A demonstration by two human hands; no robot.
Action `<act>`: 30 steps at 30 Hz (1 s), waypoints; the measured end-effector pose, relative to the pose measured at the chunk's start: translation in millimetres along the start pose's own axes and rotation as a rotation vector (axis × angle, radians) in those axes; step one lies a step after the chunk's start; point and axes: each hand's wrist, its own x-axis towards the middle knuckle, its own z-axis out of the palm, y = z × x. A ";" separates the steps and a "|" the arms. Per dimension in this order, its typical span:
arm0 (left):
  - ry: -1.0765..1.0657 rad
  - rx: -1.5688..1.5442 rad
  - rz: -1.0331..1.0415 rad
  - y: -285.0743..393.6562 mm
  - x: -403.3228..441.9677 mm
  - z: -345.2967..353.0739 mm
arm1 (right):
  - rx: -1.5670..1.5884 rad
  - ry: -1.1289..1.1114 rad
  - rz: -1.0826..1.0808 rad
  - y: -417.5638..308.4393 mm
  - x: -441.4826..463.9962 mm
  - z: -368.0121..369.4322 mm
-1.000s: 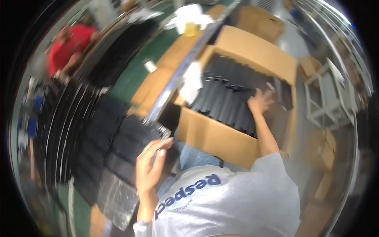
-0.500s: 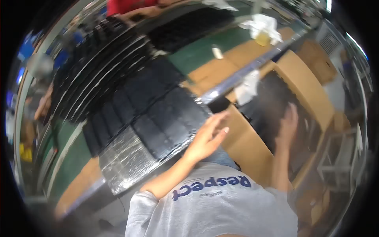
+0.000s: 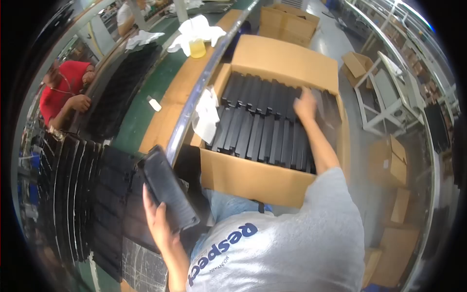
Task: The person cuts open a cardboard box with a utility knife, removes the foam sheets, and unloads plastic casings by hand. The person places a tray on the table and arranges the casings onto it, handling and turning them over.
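Observation:
My left hand holds a flat black rectangular plastic part with raised edges, tilted beside the box. The thumb lies on its face. My right hand is inside an open cardboard box, at the right end of the rows, with its fingers curled. Just right of it a dark, smeared panel shows; whether the fingers grip it is unclear. Two rows of black plastic parts stand on edge in the box. White crumpled plastic hangs over its left side.
Stacked black parts and a plastic-wrapped block lie on the bench at left. A yellow container stands on the bench beyond a metal rail. Across the bench is a person in red. White frames and cartons stand right.
My view has swung right toward the box. My left hand, spread over the stacked parts before, now holds a black part. My right hand stays within the box, fingers now curled at the row's end.

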 end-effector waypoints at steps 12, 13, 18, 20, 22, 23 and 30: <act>0.334 0.084 0.246 21.7 -19.1 -21.4 | -0.977 -0.033 0.153 57.9 -1.8 -33.0; 0.332 0.075 0.252 22.0 -19.0 -22.5 | -0.976 -0.022 0.153 60.6 -0.3 -30.9; 0.253 0.038 0.268 15.1 -15.3 -39.1 | -0.829 -0.229 0.148 93.7 9.7 -17.3; 0.188 0.079 0.313 12.5 -14.3 -51.1 | -0.810 -0.195 0.138 95.2 17.8 -30.5; 0.221 0.102 0.334 16.4 -14.9 -54.6 | -0.781 -0.192 0.119 76.3 16.0 -42.0; 0.253 0.141 0.345 18.9 -17.5 -57.0 | -0.686 -0.135 0.052 58.9 13.6 -52.4; 0.351 0.084 0.322 16.0 -37.0 -72.2 | 0.357 -0.405 -0.100 -63.6 -41.7 -74.2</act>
